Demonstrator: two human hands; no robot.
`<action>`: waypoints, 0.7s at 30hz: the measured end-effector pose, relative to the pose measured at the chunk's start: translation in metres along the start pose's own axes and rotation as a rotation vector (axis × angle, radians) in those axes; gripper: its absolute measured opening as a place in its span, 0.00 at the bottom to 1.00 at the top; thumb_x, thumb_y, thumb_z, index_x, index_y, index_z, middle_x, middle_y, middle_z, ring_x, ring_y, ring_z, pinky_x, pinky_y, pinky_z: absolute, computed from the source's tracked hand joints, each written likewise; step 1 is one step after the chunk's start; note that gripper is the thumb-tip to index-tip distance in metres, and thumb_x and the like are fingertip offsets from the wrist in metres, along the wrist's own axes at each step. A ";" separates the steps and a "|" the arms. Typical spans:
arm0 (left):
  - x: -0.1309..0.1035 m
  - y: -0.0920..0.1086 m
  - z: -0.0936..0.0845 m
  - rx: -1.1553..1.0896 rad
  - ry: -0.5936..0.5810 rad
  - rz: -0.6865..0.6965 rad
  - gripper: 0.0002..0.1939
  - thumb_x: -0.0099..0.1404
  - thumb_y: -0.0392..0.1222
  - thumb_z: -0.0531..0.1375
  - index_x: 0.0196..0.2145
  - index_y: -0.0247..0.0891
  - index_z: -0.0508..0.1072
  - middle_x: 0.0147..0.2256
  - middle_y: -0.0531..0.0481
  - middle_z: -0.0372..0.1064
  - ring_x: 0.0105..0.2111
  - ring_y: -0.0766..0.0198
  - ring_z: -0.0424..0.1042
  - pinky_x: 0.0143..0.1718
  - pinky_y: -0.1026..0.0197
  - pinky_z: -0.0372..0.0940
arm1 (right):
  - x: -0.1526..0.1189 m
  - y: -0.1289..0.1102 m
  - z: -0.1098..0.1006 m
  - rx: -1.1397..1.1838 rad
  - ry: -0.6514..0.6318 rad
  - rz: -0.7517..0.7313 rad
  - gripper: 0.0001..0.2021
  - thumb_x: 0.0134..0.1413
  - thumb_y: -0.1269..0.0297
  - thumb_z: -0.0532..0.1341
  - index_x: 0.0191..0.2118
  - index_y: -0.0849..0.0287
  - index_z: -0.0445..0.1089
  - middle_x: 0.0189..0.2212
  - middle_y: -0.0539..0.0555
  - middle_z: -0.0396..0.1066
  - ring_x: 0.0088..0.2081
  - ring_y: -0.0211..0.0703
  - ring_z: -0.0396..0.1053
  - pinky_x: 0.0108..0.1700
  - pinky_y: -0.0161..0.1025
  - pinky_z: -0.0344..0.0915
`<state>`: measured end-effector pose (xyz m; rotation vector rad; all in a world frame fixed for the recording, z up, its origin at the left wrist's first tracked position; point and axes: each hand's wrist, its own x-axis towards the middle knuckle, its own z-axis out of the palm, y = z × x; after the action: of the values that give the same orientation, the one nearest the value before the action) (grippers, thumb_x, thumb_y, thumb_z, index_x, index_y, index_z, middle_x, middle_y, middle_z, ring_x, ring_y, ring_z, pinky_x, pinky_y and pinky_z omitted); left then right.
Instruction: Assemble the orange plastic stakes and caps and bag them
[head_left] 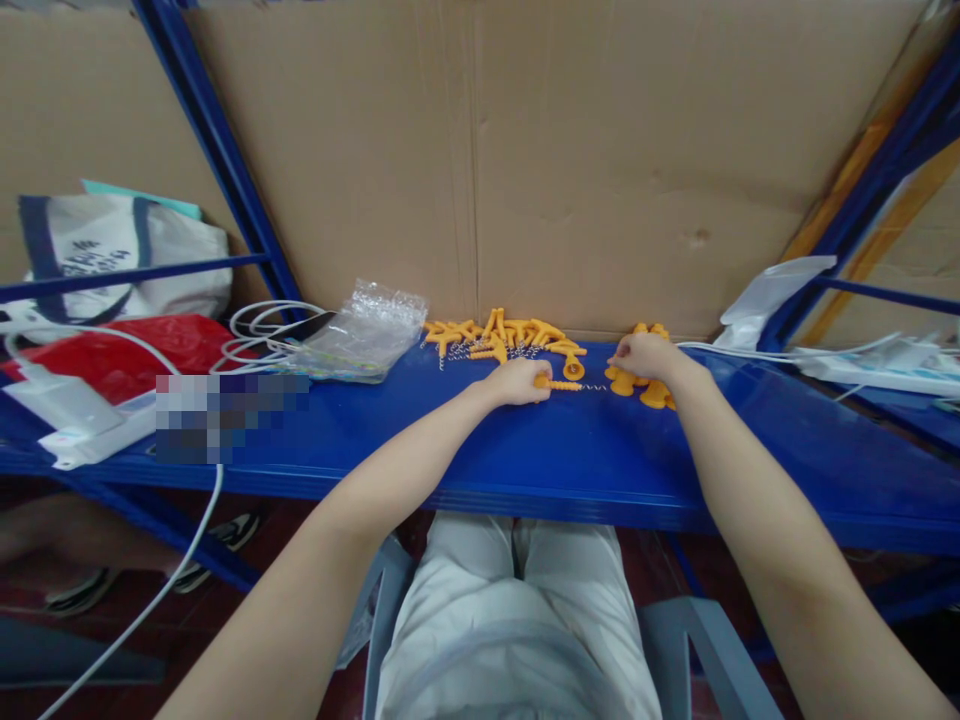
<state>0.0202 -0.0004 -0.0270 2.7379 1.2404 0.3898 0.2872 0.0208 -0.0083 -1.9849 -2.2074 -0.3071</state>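
Observation:
My left hand (519, 382) is closed around the handle end of a yellow corkscrew (564, 385). Its threaded shaft and thin metal spiral point right, just above the blue tabletop (555, 455). My right hand (643, 356) has its fingers pinched together at a yellow flared piece (622, 384) with a round base; the fingertips partly cover it. More yellow flared pieces (654, 396) stand beneath and behind that hand, partly hidden. Behind my left hand lies a pile of several yellow T-handled corkscrews (517, 332). A loose yellow ring-shaped piece (574, 368) lies between my hands.
Clear plastic bags (367, 335) and coiled white cables (262, 335) lie at left, near a red bag (150, 350) and a white power strip (105, 425). A cardboard sheet (525, 180) backs the table. Another power strip (877, 370) lies right. A person's leg (82, 545) shows lower left.

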 end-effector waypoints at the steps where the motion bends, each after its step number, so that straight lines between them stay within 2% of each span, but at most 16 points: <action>1: 0.000 -0.002 0.000 0.004 0.022 -0.026 0.15 0.61 0.41 0.60 0.47 0.39 0.74 0.37 0.49 0.78 0.39 0.57 0.76 0.41 0.60 0.67 | 0.001 -0.001 0.001 0.008 0.009 -0.023 0.09 0.55 0.57 0.64 0.34 0.55 0.78 0.31 0.58 0.79 0.38 0.53 0.77 0.39 0.44 0.72; 6: 0.001 -0.012 -0.001 0.020 0.102 -0.120 0.20 0.63 0.43 0.60 0.53 0.39 0.68 0.37 0.49 0.78 0.41 0.56 0.76 0.43 0.59 0.67 | -0.003 -0.008 -0.001 0.068 -0.027 -0.069 0.07 0.51 0.60 0.68 0.34 0.56 0.78 0.33 0.60 0.79 0.38 0.54 0.76 0.39 0.44 0.71; 11: 0.002 -0.018 -0.002 0.048 0.116 -0.187 0.22 0.63 0.44 0.60 0.54 0.38 0.67 0.40 0.46 0.77 0.43 0.55 0.76 0.42 0.59 0.67 | -0.012 -0.020 -0.007 0.188 -0.119 -0.129 0.06 0.50 0.62 0.69 0.35 0.56 0.78 0.37 0.59 0.79 0.38 0.53 0.76 0.42 0.46 0.71; 14: 0.003 -0.020 -0.002 0.032 0.114 -0.191 0.21 0.63 0.44 0.61 0.53 0.38 0.68 0.40 0.46 0.77 0.42 0.55 0.76 0.42 0.59 0.68 | -0.017 -0.033 -0.008 0.245 -0.199 -0.159 0.05 0.52 0.61 0.68 0.34 0.54 0.78 0.35 0.56 0.79 0.38 0.51 0.75 0.41 0.45 0.70; 18: 0.005 -0.024 0.001 0.010 0.112 -0.177 0.21 0.64 0.44 0.61 0.53 0.38 0.67 0.39 0.47 0.77 0.42 0.56 0.76 0.43 0.59 0.67 | -0.022 -0.048 -0.009 0.235 -0.224 -0.089 0.07 0.51 0.59 0.68 0.29 0.56 0.76 0.30 0.52 0.78 0.35 0.48 0.75 0.38 0.41 0.68; 21: 0.007 -0.027 0.003 0.000 0.122 -0.164 0.20 0.64 0.44 0.62 0.53 0.39 0.68 0.39 0.47 0.77 0.41 0.56 0.76 0.43 0.59 0.67 | -0.023 -0.051 -0.012 0.205 -0.188 -0.038 0.12 0.52 0.56 0.67 0.24 0.57 0.72 0.28 0.53 0.77 0.33 0.48 0.74 0.37 0.40 0.67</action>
<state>0.0060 0.0222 -0.0343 2.6215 1.4810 0.5462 0.2391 -0.0096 -0.0049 -1.9326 -2.2822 0.1035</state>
